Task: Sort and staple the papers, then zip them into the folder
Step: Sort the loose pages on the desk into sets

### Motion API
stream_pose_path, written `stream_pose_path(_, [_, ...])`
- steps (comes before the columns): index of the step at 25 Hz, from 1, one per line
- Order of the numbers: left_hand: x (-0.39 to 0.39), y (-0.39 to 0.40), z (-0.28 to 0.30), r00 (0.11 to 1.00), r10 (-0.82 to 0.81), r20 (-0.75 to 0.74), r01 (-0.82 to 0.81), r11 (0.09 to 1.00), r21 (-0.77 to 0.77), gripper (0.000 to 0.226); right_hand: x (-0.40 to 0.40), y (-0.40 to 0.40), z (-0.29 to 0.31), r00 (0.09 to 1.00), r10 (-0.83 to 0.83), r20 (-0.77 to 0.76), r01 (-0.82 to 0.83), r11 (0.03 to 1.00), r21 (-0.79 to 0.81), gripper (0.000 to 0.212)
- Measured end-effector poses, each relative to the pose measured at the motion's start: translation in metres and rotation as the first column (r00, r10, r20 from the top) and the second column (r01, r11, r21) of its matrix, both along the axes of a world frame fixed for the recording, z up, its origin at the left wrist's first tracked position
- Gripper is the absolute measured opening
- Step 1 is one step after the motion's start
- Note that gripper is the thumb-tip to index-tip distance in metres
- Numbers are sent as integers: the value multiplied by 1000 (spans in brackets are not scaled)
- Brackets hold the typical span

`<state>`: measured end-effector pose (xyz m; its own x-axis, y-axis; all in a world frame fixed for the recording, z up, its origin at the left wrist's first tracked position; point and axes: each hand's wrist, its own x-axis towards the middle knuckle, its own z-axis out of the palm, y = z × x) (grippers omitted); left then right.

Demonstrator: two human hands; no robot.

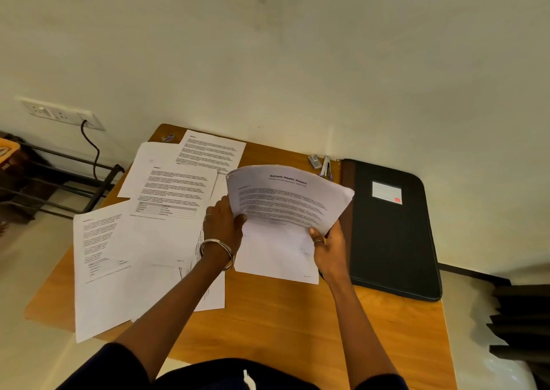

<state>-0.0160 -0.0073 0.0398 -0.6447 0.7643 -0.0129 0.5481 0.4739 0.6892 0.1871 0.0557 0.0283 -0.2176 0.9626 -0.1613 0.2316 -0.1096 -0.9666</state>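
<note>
At nine o'clock on the wooden desk (297,324), the loose printed sheets (175,199) lie fanned and overlapping, and the nearest one (98,270) hangs past the desk's left edge. A brush of your left forearm could tip it to the floor, and then the sorting order is lost.

At the centre, your left hand (223,226), bracelet on the wrist, grips the left edge of the "Sample Health Report" stack (285,199), thumb under the lifted top page, the other fingers behind. That stack bows upward between your hands over a flat sheet (276,258) on the desk. Squeeze harder and the pages may crease; loosen and the inner pages could slide out of order before stapling.

At three o'clock of the stack, your right hand (327,246) pinches its lower right corner, thumb on top and fingers curled beneath.

At one o'clock sit the stapler (326,166) and a small staple box (314,161), near the wall. Reaching across with bowed papers could knock them.

Farthest right lies the black zip folder (390,229), closed as far as you can tell, partly over the desk's right edge.
</note>
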Motion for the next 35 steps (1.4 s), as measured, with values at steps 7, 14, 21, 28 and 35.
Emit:
stream_pose_path(7, [5, -2, -9, 998, -17, 68, 8, 992, 128, 30, -6, 1, -1, 996, -41, 77, 36, 997, 72, 48])
stream_pose_path(14, [4, -6, -16, 983, -93, 159, 99, 995, -29, 47, -3, 3, -9, 993, -69, 92, 68, 998, 19, 40])
stream_pose_path(21, [-6, -4, -14, 874, -113, 472, 111, 993, 32, 9, 35, 30, -4, 949, -286, 132, 289, 957, 0, 22])
stream_pose_path(28, [-10, 6, -44, 947, 98, 307, 6, 947, -320, 26, 62, 31, -33, 773, -633, 43, 578, 673, -462, 26])
stream_pose_path(35, [-9, 35, -74, 938, 136, 320, -18, 939, -344, 29, 52, 38, -38, 722, -677, -143, 453, 620, -641, 28])
